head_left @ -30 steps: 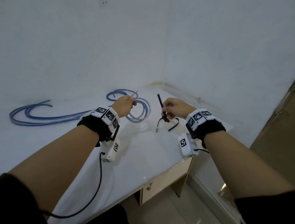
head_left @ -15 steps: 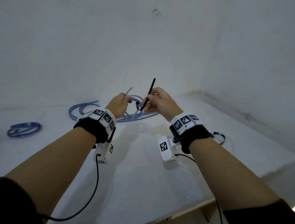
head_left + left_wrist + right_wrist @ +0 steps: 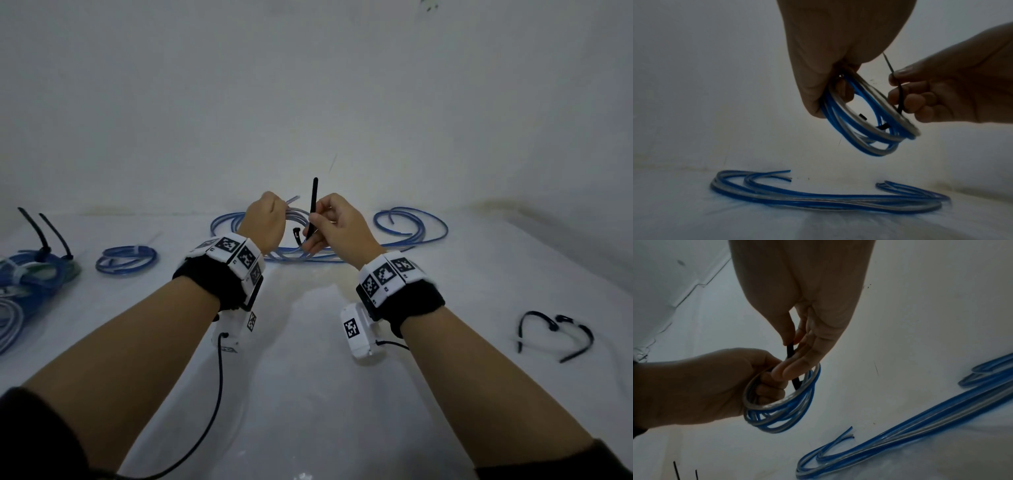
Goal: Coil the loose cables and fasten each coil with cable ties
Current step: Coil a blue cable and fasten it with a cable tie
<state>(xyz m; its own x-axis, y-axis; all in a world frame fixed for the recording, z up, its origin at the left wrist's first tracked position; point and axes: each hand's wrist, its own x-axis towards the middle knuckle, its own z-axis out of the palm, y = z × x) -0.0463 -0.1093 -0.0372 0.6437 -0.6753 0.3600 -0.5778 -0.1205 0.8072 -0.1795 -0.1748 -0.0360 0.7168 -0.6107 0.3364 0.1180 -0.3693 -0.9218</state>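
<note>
While tied bundles (image 3: pixel 34 270) are seen at far left, a coil (image 3: pixel 869 123) is gripped mid-frame by the left hand (image 3: pixel 265 222), a cable tie (image 3: pixel 312 209) pinched by the right hand (image 3: pixel 337 222); loose cables (image 3: pixel 404 233) on the surface (image 3: pixel 308 377) remain uncoiled.

Head view looks down the forearms; both wrist views, close beneath the hands, share the coil (image 3: pixel 869 123).

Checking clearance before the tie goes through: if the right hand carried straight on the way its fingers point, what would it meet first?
Probably the coil held in the left hand, right at the right hand's fingertips; depth is uncertain.
</note>
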